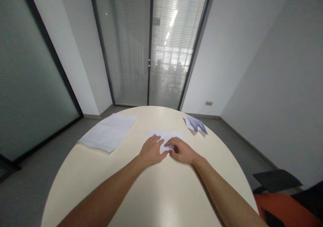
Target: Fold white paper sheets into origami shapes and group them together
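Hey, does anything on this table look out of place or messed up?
The loose sheet on the left is creased all over and lies askew, one corner right at the table edge. The folded paper sits close to the far right rim. Nothing is spilled or torn.

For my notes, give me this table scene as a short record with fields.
left hand: flat, palm down on the folded white paper
right hand: fingers bent, tips on the same paper
left of hands: creased white sheet, lying open
far right: paper plane, untouched
surface: round cream table
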A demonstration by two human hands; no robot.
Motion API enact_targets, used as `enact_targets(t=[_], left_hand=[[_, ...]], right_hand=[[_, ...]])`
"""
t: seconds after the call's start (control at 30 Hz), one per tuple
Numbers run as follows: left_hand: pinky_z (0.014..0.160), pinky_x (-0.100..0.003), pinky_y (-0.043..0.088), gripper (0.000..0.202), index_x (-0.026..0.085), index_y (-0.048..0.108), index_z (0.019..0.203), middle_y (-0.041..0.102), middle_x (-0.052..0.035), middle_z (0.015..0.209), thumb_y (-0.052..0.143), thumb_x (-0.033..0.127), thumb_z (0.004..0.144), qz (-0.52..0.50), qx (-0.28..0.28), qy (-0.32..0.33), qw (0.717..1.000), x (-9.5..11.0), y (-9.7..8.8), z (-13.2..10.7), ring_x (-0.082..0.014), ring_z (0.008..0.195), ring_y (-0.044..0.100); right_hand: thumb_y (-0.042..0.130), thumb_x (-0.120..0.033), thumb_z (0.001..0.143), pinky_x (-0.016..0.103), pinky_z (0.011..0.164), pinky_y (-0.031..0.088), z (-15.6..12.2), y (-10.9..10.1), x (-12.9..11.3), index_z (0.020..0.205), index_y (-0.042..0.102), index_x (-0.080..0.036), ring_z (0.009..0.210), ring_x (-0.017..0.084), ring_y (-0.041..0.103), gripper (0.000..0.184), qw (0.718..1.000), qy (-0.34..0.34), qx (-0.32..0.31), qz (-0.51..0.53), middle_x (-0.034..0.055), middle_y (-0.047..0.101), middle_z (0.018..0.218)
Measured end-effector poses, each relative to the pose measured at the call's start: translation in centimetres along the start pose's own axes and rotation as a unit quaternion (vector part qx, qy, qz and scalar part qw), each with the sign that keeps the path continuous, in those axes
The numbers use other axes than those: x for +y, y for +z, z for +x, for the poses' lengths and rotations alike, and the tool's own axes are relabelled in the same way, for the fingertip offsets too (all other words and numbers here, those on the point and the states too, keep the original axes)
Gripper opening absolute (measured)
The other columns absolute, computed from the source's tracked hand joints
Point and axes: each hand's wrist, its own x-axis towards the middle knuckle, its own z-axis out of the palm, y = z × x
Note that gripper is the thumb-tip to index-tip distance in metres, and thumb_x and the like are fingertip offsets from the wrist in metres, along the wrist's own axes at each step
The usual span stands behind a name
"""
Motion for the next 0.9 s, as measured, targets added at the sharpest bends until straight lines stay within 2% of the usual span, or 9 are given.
enact_targets(t=[0.1,0.17,0.3,0.43,0.53,0.6,0.7,0.77,0.9], left_hand=[[0.116,-0.043,0.033,0.058,0.017,0.06,0.132,0.057,-0.0126,0.14,0.056,0.055,0.088,-0.015,-0.003,0.003,1.0,-0.2,0.3,0.0,-0.0312,0.135,0.046],[0.117,-0.044,0.032,0.06,0.018,0.058,0.134,0.055,-0.0112,0.143,0.055,0.057,0.089,-0.025,-0.007,-0.004,1.0,-0.3,0.5,0.1,-0.0308,0.137,0.044],[0.115,-0.047,0.032,0.058,0.021,0.057,0.136,0.053,-0.0093,0.146,0.053,0.056,0.09,-0.031,-0.011,-0.019,0.999,-0.6,1.0,0.3,-0.0306,0.138,0.043],[0.114,-0.05,0.03,0.044,0.024,0.064,0.125,0.06,-0.0079,0.138,0.057,0.05,0.09,-0.009,0.023,-0.072,0.997,-1.2,1.1,0.7,-0.0296,0.132,0.049],[0.111,-0.046,0.033,0.038,0.022,0.067,0.118,0.063,-0.009,0.133,0.062,0.046,0.088,0.005,0.047,-0.127,0.991,-1.9,0.7,1.0,-0.0279,0.125,0.053],[0.106,-0.043,0.037,0.037,0.021,0.066,0.117,0.063,-0.0096,0.13,0.064,0.042,0.087,0.008,0.057,-0.137,0.989,-2.1,0.2,1.1,-0.027,0.121,0.055],[0.103,-0.042,0.039,0.032,0.02,0.065,0.116,0.067,-0.0092,0.121,0.061,0.038,0.09,-0.001,0.057,-0.103,0.993,-1.7,-0.3,0.9,-0.0255,0.114,0.059],[0.104,-0.043,0.038,0.034,0.02,0.064,0.115,0.068,-0.0093,0.117,0.06,0.042,0.09,-0.009,0.042,-0.07,0.997,-1.2,-0.3,0.7,-0.026,0.112,0.06],[0.112,-0.051,0.029,0.05,0.021,0.062,0.122,0.063,-0.0116,0.129,0.06,0.056,0.086,-0.008,0.018,-0.032,0.999,-0.3,-0.1,0.3,-0.0303,0.123,0.054]], right_hand=[[0.062,-0.014,0.076,0.046,0.103,0.045,0.1,0.2,0.2,0.125,0.063,-0.022,0.117,0.027,0.058,0.049,0.999,-0.042,0.0,-0.009,0.0106,0.066,0.124],[0.061,-0.016,0.079,0.048,0.106,0.043,0.0,0.3,0.4,0.13,0.061,-0.022,0.122,0.027,0.056,0.051,0.999,-0.045,-0.004,-0.011,0.0115,0.064,0.13],[0.061,-0.023,0.085,0.049,0.108,0.043,-0.2,0.3,0.9,0.13,0.062,-0.02,0.125,0.028,0.055,0.046,0.999,-0.018,-0.013,-0.024,0.0127,0.064,0.131],[0.061,-0.026,0.087,0.051,0.109,0.042,-0.3,0.3,1.2,0.128,0.065,-0.022,0.126,0.028,0.055,0.041,0.999,-0.003,-0.021,-0.034,0.0118,0.063,0.133],[0.062,-0.025,0.087,0.051,0.109,0.042,-0.4,0.4,1.3,0.129,0.065,-0.024,0.127,0.029,0.054,0.042,0.999,-0.003,-0.021,-0.03,0.0111,0.062,0.135],[0.062,-0.025,0.086,0.051,0.109,0.042,-0.4,0.4,1.3,0.128,0.065,-0.024,0.127,0.029,0.054,0.042,0.999,-0.004,-0.019,-0.028,0.0115,0.062,0.135],[0.062,-0.024,0.086,0.051,0.109,0.041,-0.4,0.5,1.3,0.129,0.065,-0.024,0.127,0.028,0.054,0.042,0.999,-0.002,-0.02,-0.031,0.0117,0.062,0.135],[0.062,-0.025,0.087,0.052,0.108,0.042,-0.4,0.4,1.3,0.129,0.065,-0.025,0.127,0.028,0.054,0.042,0.999,-0.002,-0.022,-0.034,0.0116,0.062,0.135],[0.063,-0.028,0.087,0.051,0.108,0.042,-0.3,0.3,1.2,0.127,0.066,-0.022,0.126,0.029,0.055,0.041,0.999,-0.002,-0.023,-0.043,0.0127,0.062,0.134]])
